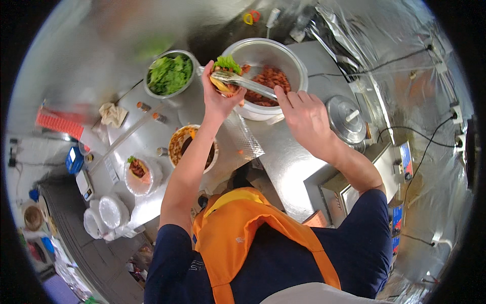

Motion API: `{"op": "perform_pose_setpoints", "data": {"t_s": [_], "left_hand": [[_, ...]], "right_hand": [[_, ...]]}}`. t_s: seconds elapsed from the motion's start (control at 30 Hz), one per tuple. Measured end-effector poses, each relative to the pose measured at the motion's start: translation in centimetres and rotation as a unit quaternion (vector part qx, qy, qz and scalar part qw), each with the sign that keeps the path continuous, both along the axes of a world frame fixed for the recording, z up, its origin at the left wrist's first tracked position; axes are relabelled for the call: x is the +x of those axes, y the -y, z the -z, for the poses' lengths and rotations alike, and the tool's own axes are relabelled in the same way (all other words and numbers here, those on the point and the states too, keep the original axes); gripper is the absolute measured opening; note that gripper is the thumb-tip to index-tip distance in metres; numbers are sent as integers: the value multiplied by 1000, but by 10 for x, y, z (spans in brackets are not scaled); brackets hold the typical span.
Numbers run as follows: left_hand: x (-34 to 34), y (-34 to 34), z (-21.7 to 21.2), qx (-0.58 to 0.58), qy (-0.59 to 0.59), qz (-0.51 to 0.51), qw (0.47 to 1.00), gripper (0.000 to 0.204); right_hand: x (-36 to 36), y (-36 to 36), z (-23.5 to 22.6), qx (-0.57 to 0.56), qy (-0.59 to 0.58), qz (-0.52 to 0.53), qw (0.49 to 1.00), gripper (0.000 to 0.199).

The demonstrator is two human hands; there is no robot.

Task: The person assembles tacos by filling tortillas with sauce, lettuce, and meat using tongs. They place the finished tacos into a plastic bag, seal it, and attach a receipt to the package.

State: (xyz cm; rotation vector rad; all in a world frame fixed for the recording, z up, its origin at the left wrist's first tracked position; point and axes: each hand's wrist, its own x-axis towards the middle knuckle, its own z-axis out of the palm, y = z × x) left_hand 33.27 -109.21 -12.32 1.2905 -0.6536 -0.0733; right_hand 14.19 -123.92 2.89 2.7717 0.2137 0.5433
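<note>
**Tongs meet the filled wrap above the meat bowl**

The left hand (218, 96) is cupped, fingers curled up around a filled wrap (226, 76), green lettuce showing at its far edge and reddish filling under it; the hand is closed only as far as the wrap allows, and holds it raised over the near rim of the big metal bowl of reddish meat (271, 78); the right hand (302, 112) is closed round the handle end of a pair of metal tongs (243, 82), fingers folded over the top, so how tightly the tongs are squeezed cannot be told.

The tongs' long axis runs from the right hand away and toward the left hand, tips lying on or in the wrap's filling; so the wrap sits just beyond the left palm and at the far-left end of the tool, the right hand being the farther of the two from it.

Left of the left hand stands a metal bowl of lettuce (169, 75); nearer the body, under the left forearm, a bowl of brown sauce (181, 144); right of the right hand, a round metal lid (345, 119).
</note>
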Motion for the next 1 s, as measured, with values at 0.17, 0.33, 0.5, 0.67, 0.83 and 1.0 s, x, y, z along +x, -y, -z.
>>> {"op": "perform_pose_setpoints", "data": {"t_s": [0.17,0.33,0.5,0.67,0.83,1.0], "left_hand": [[-15,-117,-27,-6,2,-56,998,103],[-16,-284,-36,74,37,-205,975,108],[-20,-440,-39,8,36,-210,977,104],[-23,-544,-38,19,52,-276,959,104],[-20,-622,-42,-29,-50,-299,953,105],[12,-704,-1,96,11,-397,913,109]], "right_hand": [[18,-87,-16,15,10,-52,998,53],[39,-198,-26,239,9,-75,968,45],[37,-322,-10,382,-154,-128,902,38],[73,-418,7,375,-180,-121,901,43],[107,-513,2,181,-12,-220,958,49],[146,-598,38,-21,5,-302,953,56]]}}
